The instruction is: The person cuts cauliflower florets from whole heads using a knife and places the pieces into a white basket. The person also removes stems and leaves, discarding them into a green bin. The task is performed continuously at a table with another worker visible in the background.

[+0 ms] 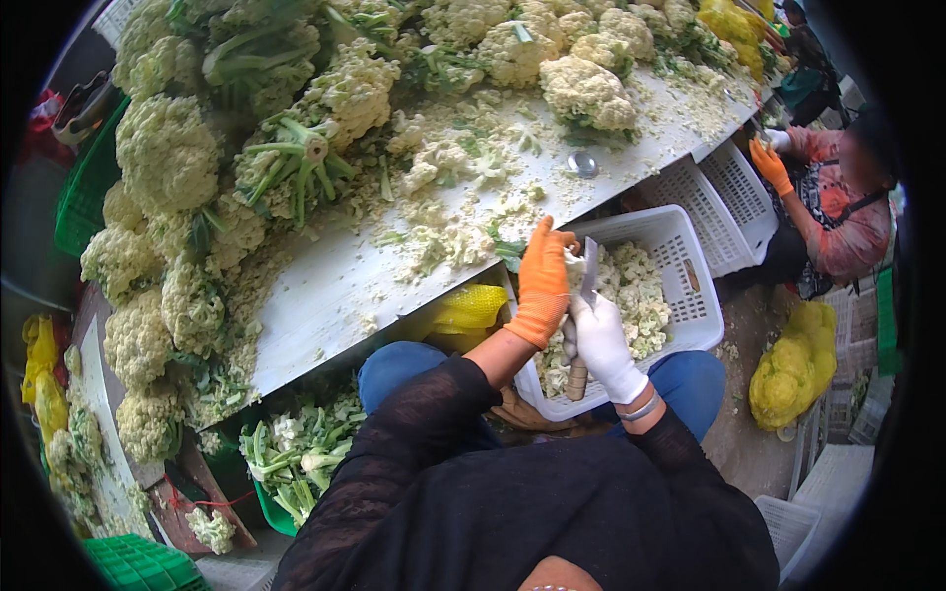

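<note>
My left hand (543, 284), in an orange glove, is over the near left side of a white plastic crate (698, 295). A piece of cauliflower (573, 260) shows at its fingers, partly hidden by them. My right hand (607, 343), in a white glove, grips a knife (589, 267) whose blade points up toward the table, close beside that piece. Cut cauliflower florets (639, 295) lie in the crate, which rests between my knees. A wooden handle-like piece (576, 380) shows below my right hand; whether it belongs to the knife is unclear.
Cauliflower heads (166, 151) are heaped on the metal table (318, 295), with crumbs and a round metal object (582, 164). A green crate (273, 510) holds trimmed stalks and leaves (303, 458). At right are a seated co-worker (850, 214), stacked white crates (698, 199) and a yellow net bag (794, 366).
</note>
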`<state>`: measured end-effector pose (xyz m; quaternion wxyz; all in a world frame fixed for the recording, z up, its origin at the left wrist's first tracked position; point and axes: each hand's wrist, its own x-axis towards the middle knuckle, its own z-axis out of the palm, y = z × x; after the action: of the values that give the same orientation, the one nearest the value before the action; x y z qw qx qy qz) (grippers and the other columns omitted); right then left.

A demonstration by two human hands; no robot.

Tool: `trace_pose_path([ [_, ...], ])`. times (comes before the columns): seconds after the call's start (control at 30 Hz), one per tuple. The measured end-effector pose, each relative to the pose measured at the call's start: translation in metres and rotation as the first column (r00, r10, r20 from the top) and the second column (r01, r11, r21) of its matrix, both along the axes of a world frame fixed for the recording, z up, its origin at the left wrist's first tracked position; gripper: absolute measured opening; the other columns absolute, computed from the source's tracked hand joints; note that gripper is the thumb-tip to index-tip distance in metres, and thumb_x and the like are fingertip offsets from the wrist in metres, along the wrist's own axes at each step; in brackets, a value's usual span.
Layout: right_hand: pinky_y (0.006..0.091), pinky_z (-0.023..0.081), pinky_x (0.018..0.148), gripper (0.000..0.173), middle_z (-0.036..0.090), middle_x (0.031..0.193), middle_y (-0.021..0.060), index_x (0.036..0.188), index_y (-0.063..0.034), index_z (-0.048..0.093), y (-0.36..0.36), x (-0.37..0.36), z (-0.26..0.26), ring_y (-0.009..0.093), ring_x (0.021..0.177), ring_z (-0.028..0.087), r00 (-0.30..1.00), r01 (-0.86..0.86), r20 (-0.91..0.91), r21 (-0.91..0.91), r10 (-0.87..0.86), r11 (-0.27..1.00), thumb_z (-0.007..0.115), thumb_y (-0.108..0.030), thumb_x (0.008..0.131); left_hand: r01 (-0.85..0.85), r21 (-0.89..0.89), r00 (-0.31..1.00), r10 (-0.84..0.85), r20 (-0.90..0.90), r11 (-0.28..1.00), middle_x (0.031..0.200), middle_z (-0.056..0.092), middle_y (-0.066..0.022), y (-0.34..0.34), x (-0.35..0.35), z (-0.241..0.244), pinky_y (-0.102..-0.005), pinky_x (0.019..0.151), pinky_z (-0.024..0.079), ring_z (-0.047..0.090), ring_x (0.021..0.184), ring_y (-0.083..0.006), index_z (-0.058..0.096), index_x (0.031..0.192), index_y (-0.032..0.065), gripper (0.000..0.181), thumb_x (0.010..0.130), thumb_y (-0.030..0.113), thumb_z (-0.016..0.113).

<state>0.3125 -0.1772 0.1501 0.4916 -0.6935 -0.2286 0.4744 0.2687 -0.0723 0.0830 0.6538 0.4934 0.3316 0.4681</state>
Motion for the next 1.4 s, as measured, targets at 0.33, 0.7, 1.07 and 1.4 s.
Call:
trace_pose_path([
  [0.33, 0.0287, 0.044, 0.040, 0.029, 0.051, 0.061, 0.0023, 0.088, -0.0033, 0.054, -0.009, 0.013, -0.020, 0.012, 0.042, 0.049, 0.999, 0.013, 0.030, 0.028, -0.014, 1.000, 0.048, -0.027, 0.103, 0.211, -0.290, 0.977, -0.193, 0.090, 0.933, 0.139, 0.055, -0.0187, -0.017, 0.003, 0.030, -0.0299, 0.105, 0.041, 0.055, 0.125, -0.0231, 0.040, 0.147, -0.0039, 0.060, 0.101, 0.032, 0.054],
  [0.7, 0.0448, 0.054, 0.072, 0.025, 0.070, 0.082, 0.0212, 0.112, -0.0058, 0.065, 0.116, 0.038, -0.007, 0.040, 0.078, 0.069, 0.549, -0.281, 0.819, -0.006, 0.166, 0.960, 0.061, -0.021, 0.093, -0.312, -0.400, 0.906, 0.397, 0.148, 0.862, 0.106, 0.066, -0.0047, 0.077, -0.056, 0.051, -0.0319, 0.081, 0.043, 0.062, 0.099, -0.0169, 0.052, 0.132, 0.0058, 0.044, 0.095, 0.026, 0.059],
  [1.07, 0.0372, 0.054, 0.084, 0.058, 0.070, 0.105, 0.0157, 0.126, 0.0005, 0.060, 0.300, -0.035, -0.073, 0.026, 0.096, 0.069, 0.839, -0.373, 0.438, 0.033, 0.322, 0.927, 0.075, -0.032, 0.081, -0.447, -0.642, 0.762, 0.641, 0.092, 0.624, 0.142, 0.044, -0.0181, 0.129, -0.122, 0.071, -0.0525, 0.101, 0.037, 0.046, 0.129, -0.0341, 0.034, 0.145, 0.0025, 0.063, 0.100, 0.043, 0.052],
  [1.4, 0.0241, 0.045, 0.054, 0.046, 0.060, 0.080, -0.0027, 0.127, 0.0029, 0.058, 0.204, -0.052, 0.033, 0.006, 0.061, 0.056, 0.824, -0.565, 0.123, 0.245, 0.553, 0.788, 0.072, -0.017, 0.088, -0.207, -0.632, 0.630, 0.596, 0.498, 0.747, 0.090, 0.066, -0.0041, 0.146, -0.113, 0.066, -0.0348, 0.060, 0.053, 0.063, 0.070, -0.0174, 0.057, 0.109, 0.0102, 0.035, 0.102, 0.045, 0.053],
])
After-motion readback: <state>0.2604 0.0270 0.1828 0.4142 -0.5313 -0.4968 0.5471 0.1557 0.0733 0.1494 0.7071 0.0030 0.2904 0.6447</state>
